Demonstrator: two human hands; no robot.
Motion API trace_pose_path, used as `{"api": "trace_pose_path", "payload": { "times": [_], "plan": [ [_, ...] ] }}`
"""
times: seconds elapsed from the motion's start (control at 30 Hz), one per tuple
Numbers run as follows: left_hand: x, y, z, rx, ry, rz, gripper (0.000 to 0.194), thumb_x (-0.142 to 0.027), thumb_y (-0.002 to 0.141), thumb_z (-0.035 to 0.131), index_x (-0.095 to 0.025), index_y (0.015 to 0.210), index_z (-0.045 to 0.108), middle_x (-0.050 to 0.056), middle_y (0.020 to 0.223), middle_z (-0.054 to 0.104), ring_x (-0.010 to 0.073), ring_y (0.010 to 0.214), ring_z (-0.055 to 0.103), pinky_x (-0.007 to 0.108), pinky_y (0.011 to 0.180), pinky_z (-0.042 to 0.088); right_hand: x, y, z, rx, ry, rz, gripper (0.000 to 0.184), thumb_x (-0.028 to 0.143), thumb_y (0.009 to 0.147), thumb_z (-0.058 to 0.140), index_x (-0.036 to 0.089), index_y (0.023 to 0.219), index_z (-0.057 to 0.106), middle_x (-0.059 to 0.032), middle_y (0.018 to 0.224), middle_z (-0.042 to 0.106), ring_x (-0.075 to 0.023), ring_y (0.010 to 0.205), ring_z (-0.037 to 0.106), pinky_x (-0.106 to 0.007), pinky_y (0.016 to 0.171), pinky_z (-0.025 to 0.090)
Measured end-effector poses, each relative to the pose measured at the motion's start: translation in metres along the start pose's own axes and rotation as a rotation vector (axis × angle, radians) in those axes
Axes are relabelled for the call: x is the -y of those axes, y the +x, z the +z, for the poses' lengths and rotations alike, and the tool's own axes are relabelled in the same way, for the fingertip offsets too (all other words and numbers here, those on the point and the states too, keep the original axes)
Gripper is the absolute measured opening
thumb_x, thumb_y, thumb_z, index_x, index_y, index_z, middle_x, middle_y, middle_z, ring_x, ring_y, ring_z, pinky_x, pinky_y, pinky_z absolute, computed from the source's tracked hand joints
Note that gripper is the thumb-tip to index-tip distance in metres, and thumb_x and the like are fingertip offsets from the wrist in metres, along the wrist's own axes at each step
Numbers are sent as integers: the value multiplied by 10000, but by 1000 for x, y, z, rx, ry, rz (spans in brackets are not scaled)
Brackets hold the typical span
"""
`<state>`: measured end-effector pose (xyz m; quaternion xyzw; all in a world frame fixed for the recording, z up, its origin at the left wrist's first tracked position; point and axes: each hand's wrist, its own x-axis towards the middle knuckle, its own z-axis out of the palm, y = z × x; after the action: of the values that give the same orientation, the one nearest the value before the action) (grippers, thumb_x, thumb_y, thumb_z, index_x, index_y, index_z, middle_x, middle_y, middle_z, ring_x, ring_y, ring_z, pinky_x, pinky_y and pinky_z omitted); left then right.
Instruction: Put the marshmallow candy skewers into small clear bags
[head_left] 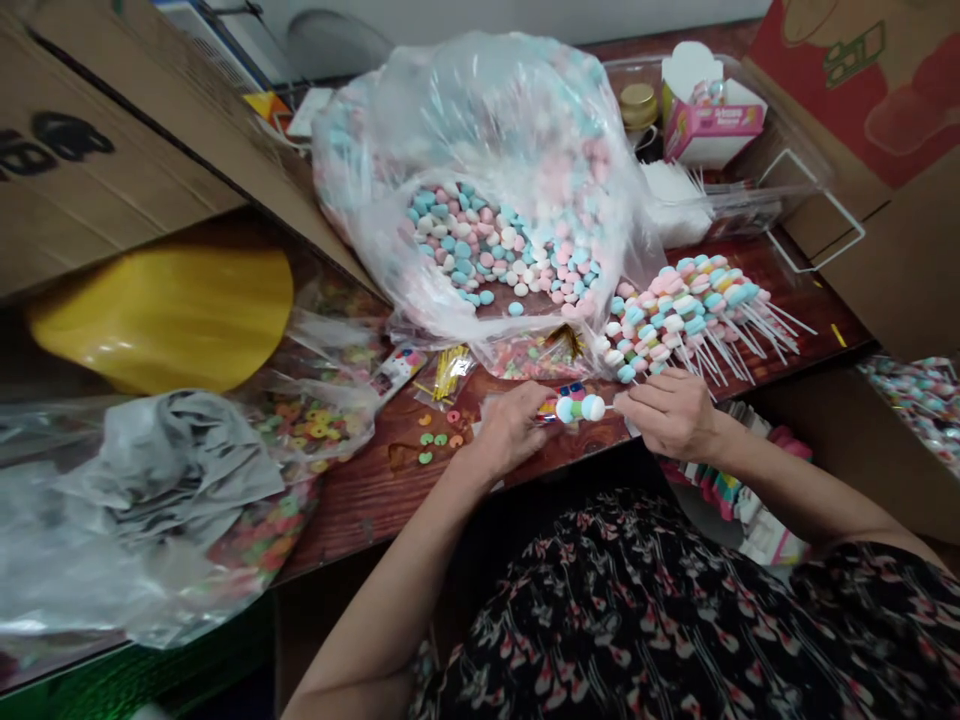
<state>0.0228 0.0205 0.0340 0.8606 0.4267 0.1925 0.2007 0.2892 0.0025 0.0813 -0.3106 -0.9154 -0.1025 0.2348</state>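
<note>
A marshmallow skewer (580, 409) lies between my two hands, with pale blue and white pieces around a green one. The fingers of my right hand (666, 412) pinch its white stick from the right. At its other end my left hand (516, 430) is closed on what looks like a small printed plastic bag (550, 408), mostly hidden by the fingers. Finished-looking skewers (682, 305) in pink, blue and white are piled just beyond my right hand. Loose green and orange ring candies (427, 439) lie on the table left of my left hand.
A large clear bag of marshmallows (480, 120) stands open at the back. Ring candies fill a bag (315, 415) at left, near a grey cloth (187, 450). Gold twist ties (452, 373) lie mid-table. Cardboard boxes (112, 150) flank the red-brown table (360, 510). White sticks (679, 200) sit behind.
</note>
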Motion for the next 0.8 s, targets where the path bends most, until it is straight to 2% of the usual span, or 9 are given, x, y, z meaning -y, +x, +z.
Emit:
{"api": "trace_pose_path", "payload": {
  "times": [0.1, 0.23, 0.5, 0.63, 0.8],
  "plan": [
    [-3, -1, 5, -19, 278, -71, 183, -350, 814, 659, -181, 883, 653, 66, 828, 670, 211, 747, 621, 287, 586, 364, 4, 4, -7, 54, 19, 17, 205, 127, 873, 470, 191, 766, 633, -1, 625, 571, -142, 633, 444, -321, 632, 266],
    [-3, -1, 11, -55, 387, -81, 132, -319, 803, 638, -190, 833, 634, 61, 776, 664, 213, 715, 618, 301, 556, 308, 12, 6, -9, 134, 31, 30, 182, 101, 849, 466, 174, 779, 617, -11, 648, 582, -145, 626, 436, -329, 624, 254],
    [-7, 1, 12, -37, 346, -127, 108, -256, 759, 656, -200, 849, 639, 52, 786, 676, 215, 727, 628, 299, 563, 320, 12, 10, 2, 265, 29, 137, 170, 77, 811, 485, 174, 851, 618, -24, 701, 622, -147, 621, 451, -325, 605, 223],
    [-4, -4, 8, -85, 278, -112, 135, -311, 805, 643, -206, 889, 651, 46, 809, 681, 199, 760, 633, 282, 607, 364, 5, 13, 3, 328, 71, 189, 184, 62, 812, 475, 179, 829, 616, -19, 693, 635, -134, 595, 444, -316, 597, 205],
    [2, -7, 6, -106, 168, -59, 202, -355, 824, 658, -196, 949, 650, 46, 839, 683, 184, 769, 633, 272, 662, 405, 2, 16, 1, 372, 74, 180, 200, 63, 831, 456, 180, 853, 616, -12, 693, 636, -123, 576, 430, -314, 590, 193]
  ]
}}
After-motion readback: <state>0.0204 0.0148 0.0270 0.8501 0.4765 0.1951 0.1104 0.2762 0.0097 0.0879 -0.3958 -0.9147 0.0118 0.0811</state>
